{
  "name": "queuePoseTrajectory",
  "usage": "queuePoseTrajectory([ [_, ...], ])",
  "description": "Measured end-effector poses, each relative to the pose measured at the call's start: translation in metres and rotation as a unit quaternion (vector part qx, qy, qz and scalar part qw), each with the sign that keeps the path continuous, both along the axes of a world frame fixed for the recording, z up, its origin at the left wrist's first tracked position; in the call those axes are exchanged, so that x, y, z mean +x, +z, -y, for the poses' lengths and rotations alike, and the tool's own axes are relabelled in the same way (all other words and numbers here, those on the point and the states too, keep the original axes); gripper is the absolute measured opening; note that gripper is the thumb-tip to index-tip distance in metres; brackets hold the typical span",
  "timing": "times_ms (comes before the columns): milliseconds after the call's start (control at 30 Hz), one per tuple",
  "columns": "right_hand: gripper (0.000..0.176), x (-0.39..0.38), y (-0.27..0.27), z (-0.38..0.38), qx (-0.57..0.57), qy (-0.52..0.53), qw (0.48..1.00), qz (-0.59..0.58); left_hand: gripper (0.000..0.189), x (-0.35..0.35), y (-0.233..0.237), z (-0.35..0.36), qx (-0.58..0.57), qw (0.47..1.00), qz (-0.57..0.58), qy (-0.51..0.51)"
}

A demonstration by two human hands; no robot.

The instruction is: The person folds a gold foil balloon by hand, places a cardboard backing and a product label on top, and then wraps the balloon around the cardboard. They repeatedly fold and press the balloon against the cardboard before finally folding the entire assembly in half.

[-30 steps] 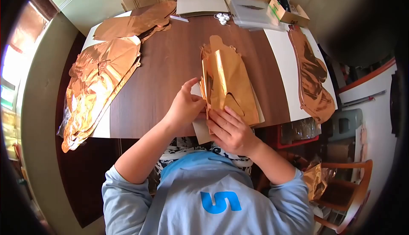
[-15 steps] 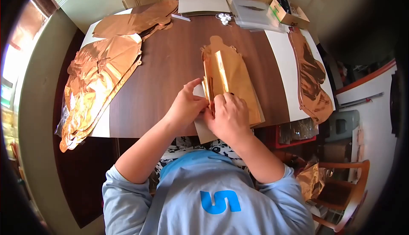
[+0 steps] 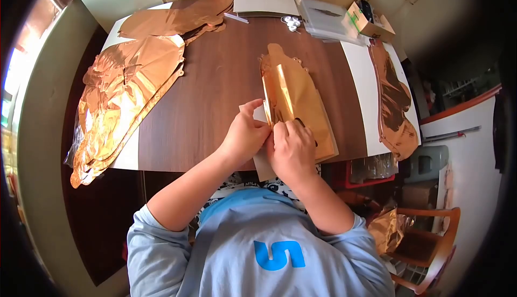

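Note:
A flat, shiny copper-gold foil balloon (image 3: 304, 95) lies lengthwise on a cardboard sheet (image 3: 263, 166), its left side folded over in narrow layers. At that folded edge my left hand (image 3: 246, 135) is closed, thumb and fingers pinching the foil. My right hand (image 3: 293, 149) rests on the lower part of the foil, its fingers curled over the fold right beside the left fingertips. A small dark object shows at the back of the right fingers; most of it is hidden.
More foil balloons (image 3: 126, 87) are spread on the table's left, with another foil balloon (image 3: 392, 98) at the right edge. Along the back stand a white box (image 3: 265, 2), white ribbon rolls (image 3: 291, 23), plastic sleeves (image 3: 328, 19) and a small carton (image 3: 371, 19). A wooden chair (image 3: 431, 243) is at lower right.
The view has shifted slightly. Both hands stay at the folded left edge of the foil balloon, the right fingers now pressed closer along it.

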State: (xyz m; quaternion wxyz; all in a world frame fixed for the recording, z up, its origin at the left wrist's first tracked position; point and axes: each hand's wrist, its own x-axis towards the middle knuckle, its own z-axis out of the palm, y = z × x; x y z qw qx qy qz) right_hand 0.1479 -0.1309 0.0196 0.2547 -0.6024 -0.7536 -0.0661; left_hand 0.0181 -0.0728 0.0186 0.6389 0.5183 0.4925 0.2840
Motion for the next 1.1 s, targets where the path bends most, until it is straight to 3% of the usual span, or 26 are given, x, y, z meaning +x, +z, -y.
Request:
queuePoseTrajectory([
  [233, 0.011, 0.0, -0.005, 0.002, 0.016, 0.013, 1.0, -0.024, 0.063, -0.002, 0.001, 0.0, -0.012, 1.0, -0.001, 0.002],
  [433, 0.013, 0.003, -0.007, 0.005, 0.029, 0.044, 0.998, -0.022, 0.06, 0.003, 0.009, 0.003, -0.098, 0.987, 0.111, 0.069],
  [633, 0.013, 0.004, -0.009, 0.009, 0.053, 0.062, 0.996, -0.046, 0.064, -0.001, 0.006, -0.002, -0.017, 1.0, -0.016, -0.01],
  [900, 0.042, 0.029, 0.007, 0.041, 0.032, 0.122, 0.992, -0.032, 0.063, 0.002, 0.016, 0.001, -0.044, 0.998, 0.027, 0.032],
  [1100, 0.036, 0.04, -0.02, 0.036, 0.087, 0.127, 0.987, 0.052, 0.065, 0.004, 0.019, -0.007, -0.034, 0.999, -0.007, 0.017],
])
